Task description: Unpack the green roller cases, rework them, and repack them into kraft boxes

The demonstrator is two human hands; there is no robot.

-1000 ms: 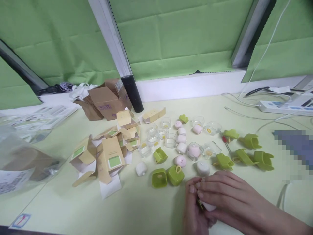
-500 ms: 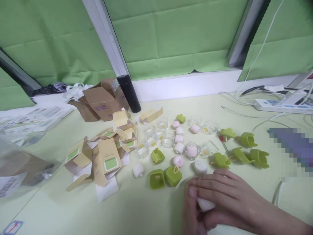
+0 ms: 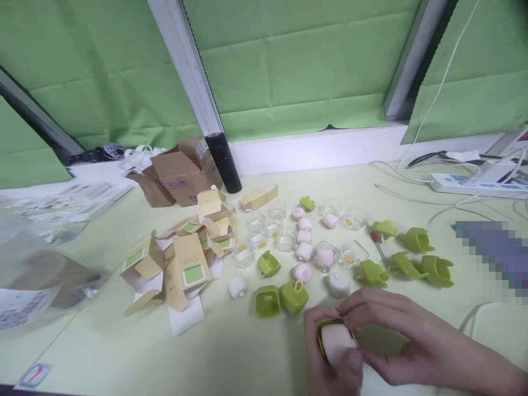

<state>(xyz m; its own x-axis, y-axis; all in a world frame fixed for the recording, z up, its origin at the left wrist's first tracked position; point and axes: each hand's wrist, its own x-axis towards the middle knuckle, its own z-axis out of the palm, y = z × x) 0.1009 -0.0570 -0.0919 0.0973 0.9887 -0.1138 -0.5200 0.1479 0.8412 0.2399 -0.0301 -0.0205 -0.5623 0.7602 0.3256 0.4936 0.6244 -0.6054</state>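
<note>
Cradling a small green cup (image 3: 320, 331) near the lower edge of the view, the left hand (image 3: 325, 379) is closed around it, fingers wrapped along its nine-o'clock side. A white rounded block (image 3: 336, 340) sits inside the cup, within the green rim, facing up toward the camera, and the left thumb lies over the block's lower part at about five o'clock. The right hand (image 3: 398, 335) curves in from three o'clock, thumb and fingers parted with a bare gap between them; its fingertips reach the cup's rim near one o'clock, though how firmly they press I cannot tell. Taking the held cup as the clock's centre, another white block (image 3: 339, 284) rests near it at twelve, and a looped green cup (image 3: 294, 297) lies between ten and eleven, just beside an open green cup (image 3: 267, 302) at ten. Leaf-edged green pieces (image 3: 373, 274) lie at one to two o'clock. Pink and white blocks (image 3: 304, 251) form a column between eleven and twelve, with transparent cups (image 3: 286, 240) beside it toward eleven. Opened cardboard boxes (image 3: 187, 264) lie well apart at ten.
</note>
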